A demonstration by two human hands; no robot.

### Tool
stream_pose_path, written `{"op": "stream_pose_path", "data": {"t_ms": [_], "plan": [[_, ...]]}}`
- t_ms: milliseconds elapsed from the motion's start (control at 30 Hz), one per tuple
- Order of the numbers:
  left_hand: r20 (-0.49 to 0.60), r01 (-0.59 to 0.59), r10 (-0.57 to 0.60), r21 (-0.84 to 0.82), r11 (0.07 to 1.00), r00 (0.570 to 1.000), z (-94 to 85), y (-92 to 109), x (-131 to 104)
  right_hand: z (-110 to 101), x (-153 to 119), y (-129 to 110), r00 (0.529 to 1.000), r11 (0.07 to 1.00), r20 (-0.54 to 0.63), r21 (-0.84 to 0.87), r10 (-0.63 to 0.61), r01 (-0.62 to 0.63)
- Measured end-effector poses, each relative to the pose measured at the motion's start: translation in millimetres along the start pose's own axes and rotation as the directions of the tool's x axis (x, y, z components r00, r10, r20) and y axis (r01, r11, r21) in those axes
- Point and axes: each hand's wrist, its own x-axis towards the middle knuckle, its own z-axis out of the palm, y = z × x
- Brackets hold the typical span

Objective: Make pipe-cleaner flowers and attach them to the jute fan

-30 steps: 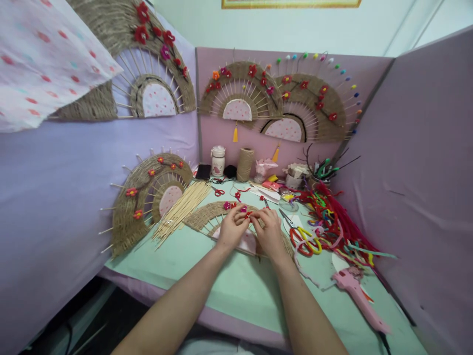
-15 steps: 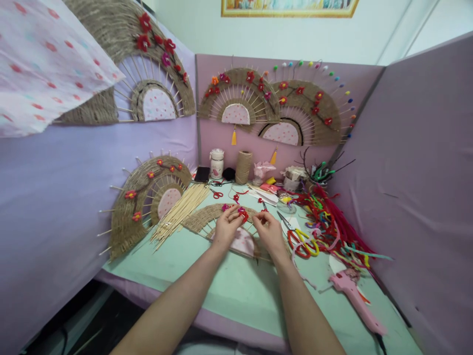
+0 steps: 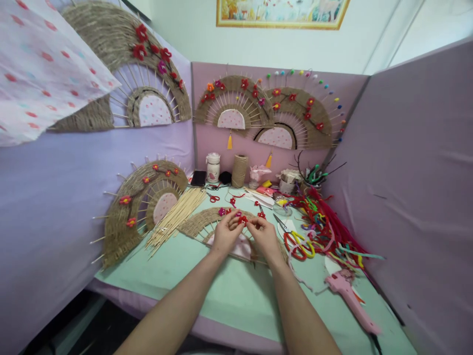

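Between my fingertips is a small red pipe-cleaner flower, above a twine-wound half-round fan lying on the table. My left hand pinches the flower from the left. From the right, my right hand has its thumb and forefinger closed on the flower's edge. Magenta flowers sit on the fan's upper band. Its dotted pale centre shows below my hands, partly covered by them. More red flowers lie just beyond my right hand.
Scissors with red and yellow handles, a heap of coloured pipe cleaners and a pink glue gun lie on the right. Thin sticks and a finished fan are on the left. A twine spool stands behind.
My right hand has moved left to the red flower, and its fingertips now meet it beside my left hand's. The whole view has shifted slightly.
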Motion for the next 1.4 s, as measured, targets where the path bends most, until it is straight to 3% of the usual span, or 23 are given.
{"op": "stream_pose_path", "data": {"t_ms": [500,767,967,1200,1400], "plan": [[0.026,-0.067,0.064,0.140,0.988,0.998,-1.7,4,-4,-1,0,1,0.999,1.000,0.037,0.019,-0.003,0.002],[0.009,-0.106,0.106,0.159,0.982,0.994,-2.6,2,-5,-1,-1,-6,0.992,0.989,0.046,0.081,0.121,-0.124],[-0.032,-0.142,0.150,0.188,0.972,0.988,2.5,3,-10,-2,-4,-16,0.960,0.936,0.081,0.214,0.267,-0.278],[-0.128,-0.052,0.049,-0.014,0.999,0.991,7.1,-6,-6,0,-5,-20,0.934,0.898,0.098,0.256,0.343,-0.356],[-0.106,0.066,-0.076,-0.090,0.994,0.991,7.7,-2,-4,-2,-3,-13,0.947,0.919,0.087,0.229,0.308,-0.320]]}}
